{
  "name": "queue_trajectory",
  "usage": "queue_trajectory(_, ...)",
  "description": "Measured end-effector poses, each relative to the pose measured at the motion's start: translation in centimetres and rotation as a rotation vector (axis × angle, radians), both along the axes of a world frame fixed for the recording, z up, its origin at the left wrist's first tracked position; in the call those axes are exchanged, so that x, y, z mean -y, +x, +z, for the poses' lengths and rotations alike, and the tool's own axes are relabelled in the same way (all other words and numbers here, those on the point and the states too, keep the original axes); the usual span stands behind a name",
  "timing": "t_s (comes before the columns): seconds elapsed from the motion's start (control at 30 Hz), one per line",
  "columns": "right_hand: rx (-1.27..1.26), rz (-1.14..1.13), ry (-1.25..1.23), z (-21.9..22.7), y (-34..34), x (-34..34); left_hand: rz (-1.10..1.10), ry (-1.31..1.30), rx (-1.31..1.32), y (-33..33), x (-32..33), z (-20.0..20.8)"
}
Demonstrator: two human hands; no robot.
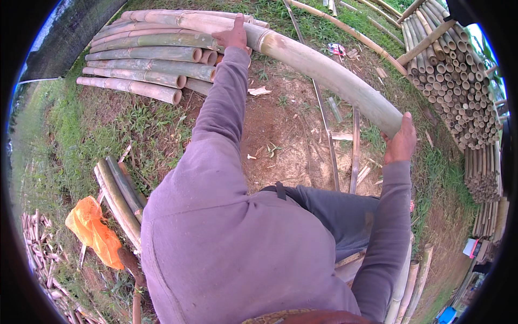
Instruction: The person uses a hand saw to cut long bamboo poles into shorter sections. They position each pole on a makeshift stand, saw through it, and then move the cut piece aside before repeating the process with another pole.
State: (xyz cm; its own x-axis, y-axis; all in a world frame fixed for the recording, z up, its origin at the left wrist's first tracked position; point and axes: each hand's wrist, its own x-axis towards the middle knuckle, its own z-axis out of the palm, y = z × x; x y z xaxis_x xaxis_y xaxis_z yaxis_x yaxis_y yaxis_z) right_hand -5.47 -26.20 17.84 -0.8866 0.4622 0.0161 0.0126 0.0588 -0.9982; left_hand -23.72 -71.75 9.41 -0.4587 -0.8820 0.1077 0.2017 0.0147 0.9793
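Over the pile (145,59), your left hand (233,35) and right hand (400,141) grip the pole (324,67); a loose grip could let it roll off.

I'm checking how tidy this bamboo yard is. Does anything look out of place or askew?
Mostly orderly. The long bamboo pole held by the left hand and right hand lies crosswise over the neat stack of thick poles. Loose split strips and scraps litter the bare dirt.

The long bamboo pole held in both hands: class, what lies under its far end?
The pole rests on a stack of bamboo culms. The left hand covers part of the contact; the ground beneath the stack is hidden.
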Motion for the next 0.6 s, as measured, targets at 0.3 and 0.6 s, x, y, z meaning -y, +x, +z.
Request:
queue_trajectory(0.3, -0.075, 0.12, 0.107, -6.3, -0.5, 0.4, -0.98, -1.791, 0.159, 9.7, -13.1, 8.1)
queue_trajectory(0.6, -0.029, 0.129, 1.21, -2.6, 11.2, -8.9, -0.649, -1.893, 0.136, 2.1, -8.9, 4.2)
